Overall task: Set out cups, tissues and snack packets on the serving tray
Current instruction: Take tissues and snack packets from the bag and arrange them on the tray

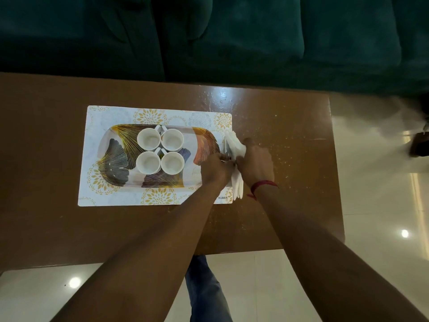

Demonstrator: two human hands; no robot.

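A leaf-patterned serving tray (116, 156) lies on a white floral placemat (109, 112). Several white cups (148, 139) stand close together in the tray's middle. White tissues (235, 145) sit at the tray's right end, over the placemat's edge. My right hand (255, 162) is closed on the upper tissues. My left hand (218, 168) pinches the tissues from the left, fingertips touching the right hand. More tissue (238, 188) shows below, between my wrists. No snack packets are in view.
The brown wooden table (290, 140) has its right edge at about x 1450 and its near edge low in the frame. A dark green sofa (232, 38) runs along the far side. Glossy tiled floor (376, 182) lies to the right and below.
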